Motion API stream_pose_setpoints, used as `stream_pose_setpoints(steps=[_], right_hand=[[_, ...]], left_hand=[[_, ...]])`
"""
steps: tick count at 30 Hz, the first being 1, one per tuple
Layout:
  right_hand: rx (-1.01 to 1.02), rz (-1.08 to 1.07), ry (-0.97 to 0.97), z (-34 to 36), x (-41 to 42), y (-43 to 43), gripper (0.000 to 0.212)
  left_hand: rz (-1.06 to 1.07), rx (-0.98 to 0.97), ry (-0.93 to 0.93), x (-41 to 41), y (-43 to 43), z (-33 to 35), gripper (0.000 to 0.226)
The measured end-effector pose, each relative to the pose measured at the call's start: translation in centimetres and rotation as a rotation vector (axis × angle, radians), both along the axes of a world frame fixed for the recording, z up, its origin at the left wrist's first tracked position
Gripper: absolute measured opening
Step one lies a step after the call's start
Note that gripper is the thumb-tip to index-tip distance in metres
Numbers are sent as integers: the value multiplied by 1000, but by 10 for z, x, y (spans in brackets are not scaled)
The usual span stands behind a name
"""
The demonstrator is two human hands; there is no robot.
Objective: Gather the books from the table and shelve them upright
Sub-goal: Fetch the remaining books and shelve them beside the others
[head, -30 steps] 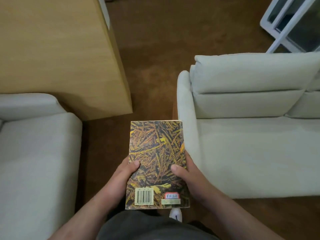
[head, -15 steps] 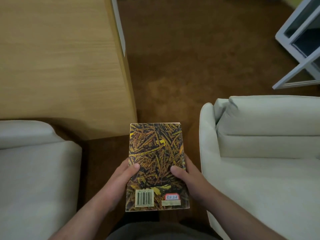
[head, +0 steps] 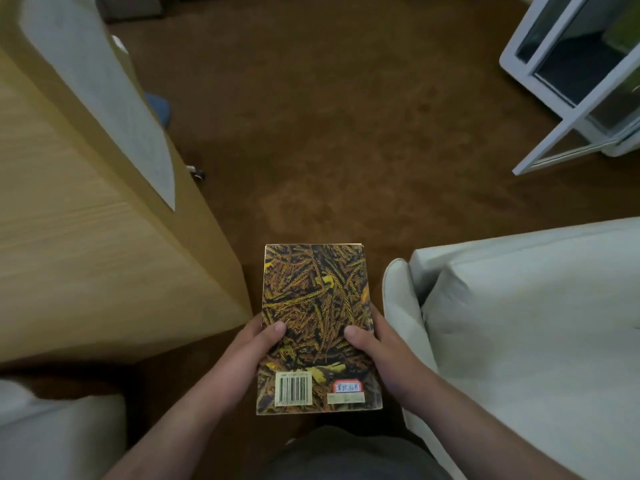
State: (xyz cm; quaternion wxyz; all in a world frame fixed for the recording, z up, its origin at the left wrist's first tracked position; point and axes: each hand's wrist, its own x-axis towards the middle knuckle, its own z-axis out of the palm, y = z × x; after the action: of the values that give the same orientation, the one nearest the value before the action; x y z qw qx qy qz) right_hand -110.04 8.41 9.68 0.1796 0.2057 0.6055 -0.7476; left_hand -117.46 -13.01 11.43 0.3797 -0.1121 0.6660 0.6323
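A: Large items first. Count and describe.

B: One brown carpeted floor (head: 346,116), filling the middle and top of the view. One light wooden cabinet with a flat grained top (head: 86,265), at the left. Two pale grey upholstered sofas: one (head: 519,323) at the right, one (head: 52,434) at the lower left corner, well apart, with the floor between them.

A: Medium items?

B: One white-framed glass-panelled unit (head: 571,81), upper right, standing on the carpet. One white printed paper sheet (head: 114,98), lying along the cabinet's right edge.

A: Small items?

B: One paperback book with a dark cover patterned in yellow wheat ears (head: 317,323), back cover facing up. Two labels on it: one white barcode (head: 293,389) at its near left corner, one red-bordered sticker (head: 347,386) at its near right. One small black caster wheel (head: 198,174) beside the cabinet's foot.

A: Hands?

B: Two, both bare. The left hand (head: 256,344) clasps the book's left edge, thumb on the cover. The right hand (head: 377,348) clasps the right edge the same way.

A: Location of the book?

B: Held flat in the air, low in the centre, above the floor, between the cabinet and the right sofa, touching neither.
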Motion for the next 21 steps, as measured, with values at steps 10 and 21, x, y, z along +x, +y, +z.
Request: stream_pose_setpoints(steps=[10, 21], right_hand=[[-32, -89, 26, 6, -173, 107, 54], [15, -204, 20, 12, -340, 165, 60]], left_hand=[[-63, -29, -23, -170, 119, 44, 9], [-167, 42, 42, -368, 173, -1, 69]])
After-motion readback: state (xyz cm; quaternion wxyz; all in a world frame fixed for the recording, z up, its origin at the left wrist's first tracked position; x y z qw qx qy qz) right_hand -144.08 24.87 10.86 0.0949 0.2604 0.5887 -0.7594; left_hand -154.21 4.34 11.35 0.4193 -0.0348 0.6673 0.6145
